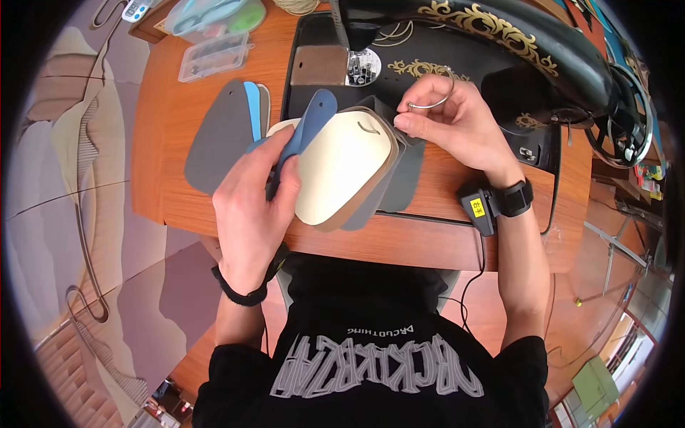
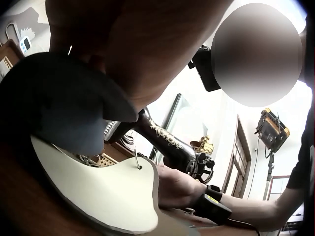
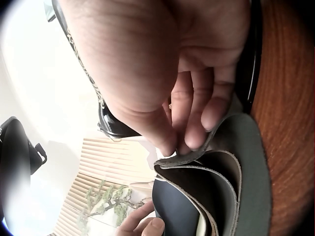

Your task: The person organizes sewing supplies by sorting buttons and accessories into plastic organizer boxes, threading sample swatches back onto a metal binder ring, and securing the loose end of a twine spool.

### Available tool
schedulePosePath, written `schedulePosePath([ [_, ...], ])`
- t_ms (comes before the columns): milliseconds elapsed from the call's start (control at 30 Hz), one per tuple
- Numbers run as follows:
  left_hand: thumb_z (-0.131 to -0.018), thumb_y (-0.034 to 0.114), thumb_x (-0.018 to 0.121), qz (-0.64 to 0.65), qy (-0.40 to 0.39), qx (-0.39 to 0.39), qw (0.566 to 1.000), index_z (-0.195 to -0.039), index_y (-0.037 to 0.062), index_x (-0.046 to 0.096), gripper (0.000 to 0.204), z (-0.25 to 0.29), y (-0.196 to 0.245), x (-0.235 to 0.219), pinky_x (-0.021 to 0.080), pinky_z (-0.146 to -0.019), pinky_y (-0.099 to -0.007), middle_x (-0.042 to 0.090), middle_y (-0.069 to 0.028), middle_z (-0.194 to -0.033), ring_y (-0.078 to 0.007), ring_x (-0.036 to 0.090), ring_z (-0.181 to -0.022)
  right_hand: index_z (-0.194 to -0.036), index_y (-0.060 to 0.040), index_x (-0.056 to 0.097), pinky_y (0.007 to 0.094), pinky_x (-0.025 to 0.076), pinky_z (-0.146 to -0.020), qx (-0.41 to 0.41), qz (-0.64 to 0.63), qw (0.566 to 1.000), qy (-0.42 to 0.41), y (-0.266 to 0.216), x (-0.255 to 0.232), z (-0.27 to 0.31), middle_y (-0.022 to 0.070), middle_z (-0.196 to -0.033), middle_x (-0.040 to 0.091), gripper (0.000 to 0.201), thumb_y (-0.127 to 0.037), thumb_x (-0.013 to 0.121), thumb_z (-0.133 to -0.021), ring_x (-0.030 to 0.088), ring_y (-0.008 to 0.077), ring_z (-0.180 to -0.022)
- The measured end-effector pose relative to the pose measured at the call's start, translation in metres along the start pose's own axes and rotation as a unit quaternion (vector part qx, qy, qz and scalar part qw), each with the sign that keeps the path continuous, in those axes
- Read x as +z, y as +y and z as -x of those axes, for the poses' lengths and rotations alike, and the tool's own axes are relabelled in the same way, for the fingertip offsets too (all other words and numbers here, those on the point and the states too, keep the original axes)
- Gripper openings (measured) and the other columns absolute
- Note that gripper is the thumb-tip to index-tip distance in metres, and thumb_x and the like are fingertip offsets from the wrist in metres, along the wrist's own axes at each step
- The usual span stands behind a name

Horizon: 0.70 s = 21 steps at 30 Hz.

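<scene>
My left hand point(image 1: 250, 203) pinches a folded blue leather swatch point(image 1: 316, 118) between thumb and fingers. Beneath it fans a stack of rounded swatches, with a cream swatch point(image 1: 342, 167) on top and brown and grey ones under it. A thin metal ring point(image 2: 138, 158) runs through the hole in the cream piece. Over the stack's far right corner, the thumb and fingers of my right hand point(image 1: 457, 121) pinch the ring, whose curved wire stands up across them. In the right wrist view those fingertips are right at the edge of a dark grey-green swatch point(image 3: 253, 172).
Left of the stack lie a grey swatch point(image 1: 221, 139) and a narrow bright blue piece point(image 1: 252, 107). Behind stands a black sewing machine point(image 1: 492, 36) with gold ornament. Clear plastic boxes point(image 1: 214, 58) sit at the table's back left. A cable hangs from the right wrist camera point(image 1: 477, 207).
</scene>
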<state>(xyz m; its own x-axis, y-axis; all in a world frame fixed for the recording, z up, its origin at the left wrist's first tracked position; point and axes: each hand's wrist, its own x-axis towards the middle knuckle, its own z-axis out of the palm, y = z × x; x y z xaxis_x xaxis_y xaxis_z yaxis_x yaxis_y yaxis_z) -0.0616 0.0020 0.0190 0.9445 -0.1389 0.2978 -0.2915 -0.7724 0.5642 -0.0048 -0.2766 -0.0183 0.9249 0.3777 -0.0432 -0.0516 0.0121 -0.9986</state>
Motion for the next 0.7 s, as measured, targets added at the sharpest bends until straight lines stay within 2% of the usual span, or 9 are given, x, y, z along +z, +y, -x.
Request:
schedulePosePath([
  [167,-0.089,0.002,0.072,0.028,-0.015,0.012,0.999,-0.116,0.0018,0.073,0.027,0.001,0.006,0.003,0.055,-0.069,-0.0350,0.072,-0.0145,-0.088,-0.0283,0.068,-0.073,-0.098,-0.0051,0.068,0.0215,0.053,-0.075,-0.004,0.011,1.000,-0.004,0.002,0.001,0.001,-0.0014,-0.093,0.070,0.011,-0.006,0.078,-0.093,0.065,0.0041,-0.084],
  [367,-0.085,-0.001,0.074,0.014,-0.021,0.088,0.996,-0.113,0.0020,0.074,0.028,0.004,0.008,0.003,0.053,-0.066,-0.0377,0.068,-0.0123,-0.081,-0.0274,0.065,-0.070,-0.098,-0.0054,0.069,0.0224,0.052,-0.074,-0.012,0.022,1.000,0.008,0.006,0.002,0.000,-0.0021,-0.090,0.072,0.012,-0.010,0.079,-0.093,0.066,0.0042,-0.082],
  [467,-0.088,-0.001,0.073,0.006,-0.036,0.108,0.993,-0.113,0.0014,0.074,0.026,0.006,0.008,0.003,0.053,-0.068,-0.0324,0.069,-0.0124,-0.084,-0.0235,0.066,-0.071,-0.099,-0.0050,0.069,0.0225,0.052,-0.074,-0.017,0.029,0.999,0.010,0.006,0.003,0.000,-0.0014,-0.089,0.072,0.012,-0.010,0.078,-0.093,0.066,0.0041,-0.081],
  [533,-0.081,-0.004,0.076,0.008,-0.019,0.172,0.985,-0.112,0.0029,0.075,0.032,0.006,0.003,0.008,0.053,-0.065,-0.0373,0.069,-0.0086,-0.083,-0.0260,0.065,-0.072,-0.099,-0.0048,0.069,0.0227,0.052,-0.074,-0.019,0.027,0.999,0.011,0.007,0.003,0.000,-0.0011,-0.089,0.072,0.012,-0.010,0.078,-0.093,0.066,0.0041,-0.081],
  [700,-0.075,-0.004,0.078,-0.025,-0.008,0.231,0.973,-0.113,0.0038,0.074,0.039,0.008,0.002,0.015,0.053,-0.065,-0.0366,0.071,-0.0053,-0.089,-0.0238,0.065,-0.076,-0.100,-0.0043,0.069,0.0229,0.052,-0.073,-0.025,0.036,0.999,0.009,0.007,0.003,0.000,-0.0007,-0.088,0.072,0.013,-0.010,0.078,-0.093,0.066,0.0044,-0.080],
])
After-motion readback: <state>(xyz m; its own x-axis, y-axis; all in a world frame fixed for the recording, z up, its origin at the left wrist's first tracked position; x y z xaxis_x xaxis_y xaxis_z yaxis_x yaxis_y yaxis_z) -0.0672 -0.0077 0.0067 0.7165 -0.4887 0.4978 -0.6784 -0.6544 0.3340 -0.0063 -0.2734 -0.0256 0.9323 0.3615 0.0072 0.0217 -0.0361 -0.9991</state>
